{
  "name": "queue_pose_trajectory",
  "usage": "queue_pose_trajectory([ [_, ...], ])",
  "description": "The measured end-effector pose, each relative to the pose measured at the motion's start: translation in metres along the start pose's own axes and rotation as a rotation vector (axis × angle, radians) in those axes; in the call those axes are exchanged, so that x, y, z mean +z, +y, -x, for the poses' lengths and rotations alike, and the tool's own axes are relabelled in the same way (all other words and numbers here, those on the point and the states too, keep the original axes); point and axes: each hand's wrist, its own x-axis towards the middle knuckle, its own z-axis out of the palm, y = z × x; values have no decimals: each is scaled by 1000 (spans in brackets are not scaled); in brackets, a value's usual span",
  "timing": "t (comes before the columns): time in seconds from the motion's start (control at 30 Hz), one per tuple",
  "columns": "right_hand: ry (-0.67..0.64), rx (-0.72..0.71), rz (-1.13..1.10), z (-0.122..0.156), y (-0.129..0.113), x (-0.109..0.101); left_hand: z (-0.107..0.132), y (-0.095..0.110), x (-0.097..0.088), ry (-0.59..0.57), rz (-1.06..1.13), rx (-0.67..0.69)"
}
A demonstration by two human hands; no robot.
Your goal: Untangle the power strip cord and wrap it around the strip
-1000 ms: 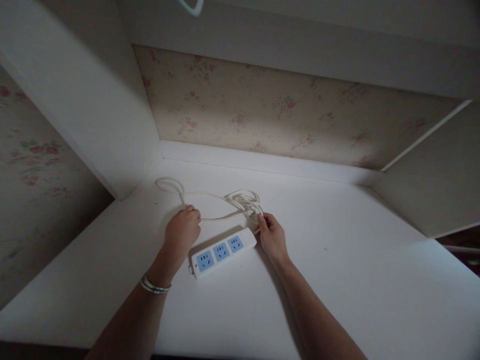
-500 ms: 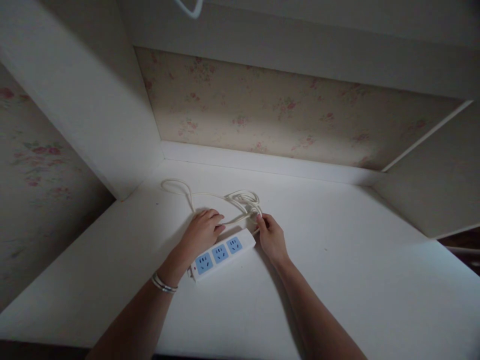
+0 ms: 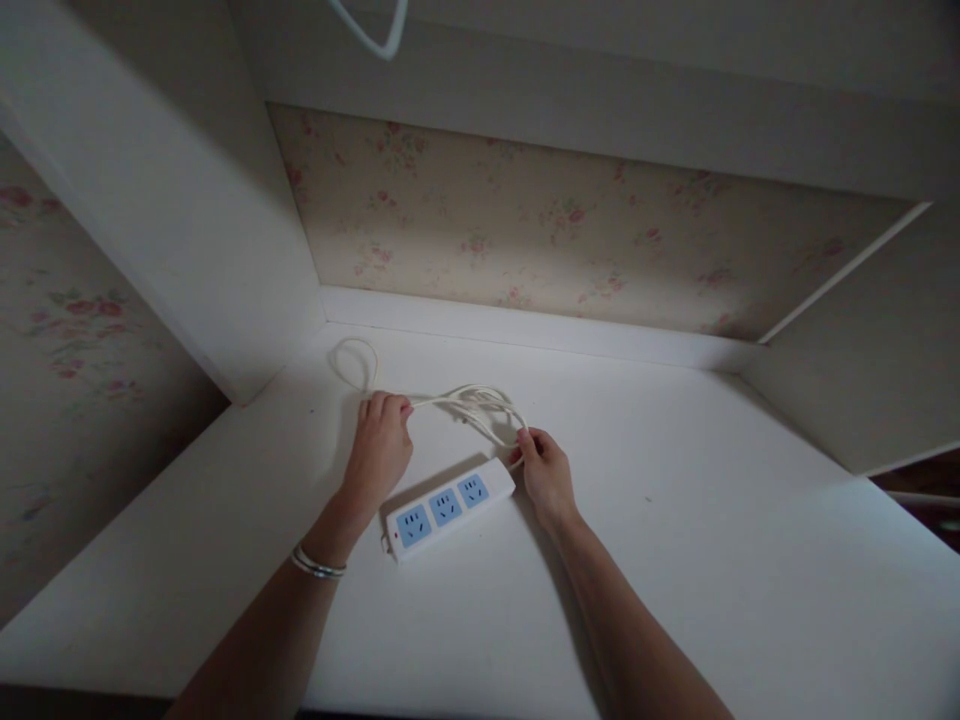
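A white power strip (image 3: 448,507) with three blue socket panels lies slantwise on the white desktop. Its pale cord (image 3: 480,393) runs from the strip's right end into loose loops behind it. My left hand (image 3: 380,440), with bracelets at the wrist, pinches the cord behind the strip's left part. A loop of cord (image 3: 346,342) stands out beyond that hand. My right hand (image 3: 546,470) is closed on the cord beside the strip's right end, with some fingertips hidden behind the thumb.
The white desktop (image 3: 675,560) is bounded by a low back ledge (image 3: 525,335) and a white side panel (image 3: 262,340) on the left. Another panel (image 3: 862,370) stands at the right. A white loop-shaped object (image 3: 386,45) hangs at the top, partly cut off.
My left hand has moved up and away from the strip, drawing the cord into a straighter line toward the coils. The right hand stays almost where it was.
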Motion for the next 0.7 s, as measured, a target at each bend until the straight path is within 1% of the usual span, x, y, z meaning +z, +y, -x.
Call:
queue_pose_trajectory([
  [0.1, 15, 14, -45, -1, 3, 0, -3, -2, -4, 118, 9, -114],
  [0.23, 26, 72, -180, -5, 6, 0, -4, -3, -6, 182, 74, -228],
  [0.33, 50, 90, -259, -8, 7, 0, -5, -4, -3, 211, 126, -231],
  [0.4, 39, 82, -250, -7, 7, 0, -6, -7, 0, 227, 157, -252],
  [0.47, -1, 36, -175, -4, 4, 0, -9, -10, 2, 245, 180, -336],
  [0.53, -72, -50, -66, 1, 0, 0, -10, -13, 4, 247, 195, -402],
  [0.63, -184, -186, 45, 7, -5, -1, -11, -14, 6, 236, 210, -382],
  [0.7, -229, -228, 86, 9, -8, -1, -11, -13, 7, 238, 240, -390],
])
